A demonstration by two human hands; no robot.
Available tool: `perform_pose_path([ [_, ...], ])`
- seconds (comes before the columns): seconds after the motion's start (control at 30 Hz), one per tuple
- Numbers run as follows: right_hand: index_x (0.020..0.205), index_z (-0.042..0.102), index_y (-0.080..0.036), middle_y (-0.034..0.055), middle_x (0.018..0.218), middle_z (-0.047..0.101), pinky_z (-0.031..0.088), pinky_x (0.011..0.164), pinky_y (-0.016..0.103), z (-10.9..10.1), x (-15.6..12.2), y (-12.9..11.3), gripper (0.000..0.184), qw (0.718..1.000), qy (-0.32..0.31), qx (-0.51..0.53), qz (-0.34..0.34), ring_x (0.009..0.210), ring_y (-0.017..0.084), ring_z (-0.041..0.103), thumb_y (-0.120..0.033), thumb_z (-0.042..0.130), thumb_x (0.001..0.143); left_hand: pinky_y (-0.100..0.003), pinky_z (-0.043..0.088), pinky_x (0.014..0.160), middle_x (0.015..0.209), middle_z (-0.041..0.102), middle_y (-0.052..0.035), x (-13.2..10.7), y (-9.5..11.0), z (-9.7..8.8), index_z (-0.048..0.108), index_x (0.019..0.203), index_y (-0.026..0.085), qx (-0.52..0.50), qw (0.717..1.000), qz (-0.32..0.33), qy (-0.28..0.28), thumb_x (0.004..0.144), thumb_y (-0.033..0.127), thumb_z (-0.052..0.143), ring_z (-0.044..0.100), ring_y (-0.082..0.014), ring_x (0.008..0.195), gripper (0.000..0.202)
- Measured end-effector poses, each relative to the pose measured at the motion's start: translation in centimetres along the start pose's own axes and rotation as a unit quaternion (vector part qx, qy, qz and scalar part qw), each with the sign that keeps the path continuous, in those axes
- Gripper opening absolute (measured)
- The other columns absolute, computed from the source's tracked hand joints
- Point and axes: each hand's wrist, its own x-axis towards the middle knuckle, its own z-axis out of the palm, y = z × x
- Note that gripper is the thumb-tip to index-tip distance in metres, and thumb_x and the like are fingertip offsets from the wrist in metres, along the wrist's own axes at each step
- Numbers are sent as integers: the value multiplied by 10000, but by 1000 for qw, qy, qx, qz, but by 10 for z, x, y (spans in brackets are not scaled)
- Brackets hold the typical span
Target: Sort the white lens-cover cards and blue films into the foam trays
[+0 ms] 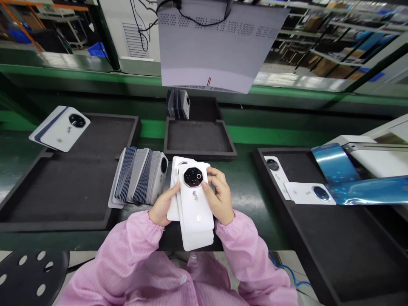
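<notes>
White phone covers (195,208), pink sleeves (134,250), black trays (63,187), green bench (245,136), seemingly blue film (334,163)

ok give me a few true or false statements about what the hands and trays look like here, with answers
1. Both hands hold a small stack of white phone back covers. True.
2. The left hand rests on the black stool. False: it grips the stack's left edge.
3. A row of back covers stands on edge left of the hands. True.
4. The black tray on the right holds no covers. False: two white covers lie in it.
5. The right hand holds the blue film. False: the blue film lies off to the right, and this hand is on the stack.
</notes>
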Motion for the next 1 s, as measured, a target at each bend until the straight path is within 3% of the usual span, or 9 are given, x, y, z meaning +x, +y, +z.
perform_pose_path([
  [0.4,763,599,-185,81,1053,580,398,886,386,1,-4,3,145,997,2,52,52,1014,222,533,-297,530,823,-364,489,850,849,737,-116,1,-4,-9,632,1043,86,33,999,22,-4,762,144,619,689,-254,827,287],
  [0.5,790,575,-193,16,849,583,429,707,295,-2,-7,6,171,976,132,99,143,784,157,548,-351,523,826,-337,518,704,769,736,-98,0,-10,-10,648,961,85,54,998,13,5,634,18,638,689,-229,671,334],
  [0.57,790,523,-210,-35,710,522,393,572,239,-9,-4,11,181,931,260,150,207,623,114,496,-389,534,810,-320,516,638,730,729,-103,-1,-12,-11,661,869,78,55,998,19,12,586,-4,633,675,-213,611,296],
  [0.6,791,505,-218,-49,667,495,371,521,224,-13,-1,13,194,911,280,192,233,569,103,471,-405,554,790,-319,514,632,724,727,-99,-1,-13,-12,663,850,84,53,998,26,14,573,-4,634,672,-210,609,293],
  [0.63,799,502,-222,-59,630,470,346,472,213,-18,4,16,217,898,261,242,259,516,93,443,-420,583,759,-323,512,632,716,725,-97,-1,-14,-12,666,839,89,52,998,29,12,561,-1,638,670,-212,611,293],
  [0.73,894,555,-213,-70,567,433,250,352,196,-31,24,19,378,868,61,370,326,374,56,324,-514,621,677,-355,505,658,703,715,-101,-1,-19,-14,675,835,81,52,998,23,-3,527,10,652,668,-226,623,317],
  [0.83,958,574,-195,-43,594,490,153,287,186,-28,51,5,641,834,-91,400,367,316,34,250,-712,560,579,-354,489,673,705,709,-93,2,-30,-18,681,819,76,56,998,8,-21,498,1,642,659,-212,615,332],
  [0.93,967,558,-232,-41,643,532,136,264,163,7,81,-33,541,827,-210,387,349,327,27,262,-555,684,553,-348,473,636,643,688,-58,12,-47,-20,678,775,102,63,997,-10,-36,477,-6,631,635,-194,554,320],
  [1.0,938,556,-228,-39,676,544,252,289,154,48,101,-69,367,830,-268,368,323,374,33,346,-399,681,637,-351,466,587,570,651,-38,19,-56,-18,666,725,109,76,996,-25,-51,489,-1,644,601,-184,486,261],
])
